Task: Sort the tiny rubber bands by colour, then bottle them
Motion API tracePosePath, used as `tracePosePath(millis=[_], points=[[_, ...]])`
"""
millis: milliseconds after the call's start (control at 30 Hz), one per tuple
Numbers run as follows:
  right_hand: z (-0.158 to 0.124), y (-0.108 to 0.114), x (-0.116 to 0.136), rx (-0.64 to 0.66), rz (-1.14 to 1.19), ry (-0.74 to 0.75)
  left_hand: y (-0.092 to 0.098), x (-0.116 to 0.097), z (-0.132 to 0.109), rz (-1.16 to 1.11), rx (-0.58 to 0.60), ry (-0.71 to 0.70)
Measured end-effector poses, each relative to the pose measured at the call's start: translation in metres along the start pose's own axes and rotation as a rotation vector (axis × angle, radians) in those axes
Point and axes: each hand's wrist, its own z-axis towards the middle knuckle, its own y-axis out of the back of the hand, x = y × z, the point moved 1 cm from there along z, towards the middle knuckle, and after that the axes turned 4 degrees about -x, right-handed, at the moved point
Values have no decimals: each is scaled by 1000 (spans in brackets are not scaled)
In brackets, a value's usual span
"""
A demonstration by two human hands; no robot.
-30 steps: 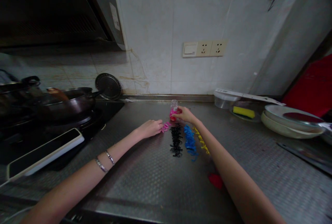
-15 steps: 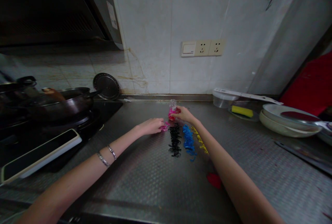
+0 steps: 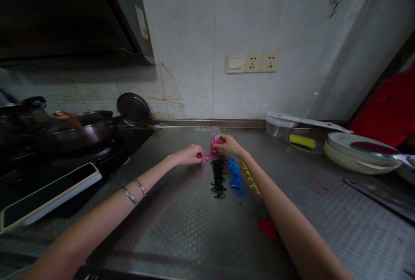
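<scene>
My right hand [image 3: 229,144] is wrapped round a small clear jar [image 3: 215,134], upright on the metal counter with pink and red content low inside. Just left of it, my left hand [image 3: 190,155] is closed in a pinch at a little heap of pink rubber bands [image 3: 206,157]; how many it holds is hidden. Nearer to me lie a row of black rubber bands [image 3: 218,178], a row of blue rubber bands [image 3: 236,177] and a thinner row of yellow ones [image 3: 251,179], partly behind my right forearm. A flat red piece [image 3: 267,228] rests beside that forearm.
At the left, a pan [image 3: 81,128] sits on the black stove, with a white-edged device [image 3: 52,195] in front. On the right are a plastic tub [image 3: 279,125], a yellow sponge [image 3: 302,141], stacked bowls [image 3: 359,159] and a knife [image 3: 376,193]. A tiled wall closes the back.
My left hand has drawn slightly left and up, its fingers curling in, and more of the pink heap shows. My right hand still holds the jar in about the same spot.
</scene>
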Motion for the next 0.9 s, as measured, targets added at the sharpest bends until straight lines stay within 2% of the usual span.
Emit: tracePosePath(millis=[100, 233, 333, 433, 567, 700, 900], points=[[-1, 2, 3, 5, -26, -3, 16, 8, 8, -60, -102, 35], [-2, 4, 6, 10, -16, -4, 50, 10, 29, -75, -196, 58], [-2, 2, 4, 2, 9, -6, 73, 9, 48, -60, -194, 53], [-1, 0, 2, -3, 19, -6, 88, 8, 68, 26, -164, 36], [-1, 1, 2, -3, 16, 5, 96, 0, 89, 160, -94, -23], [-2, 2, 5, 9, 2, -9, 96, -14, 104, 256, 13, -60], [-2, 3, 6, 12, -25, -29, 88, -21, 122, 274, 79, -13]])
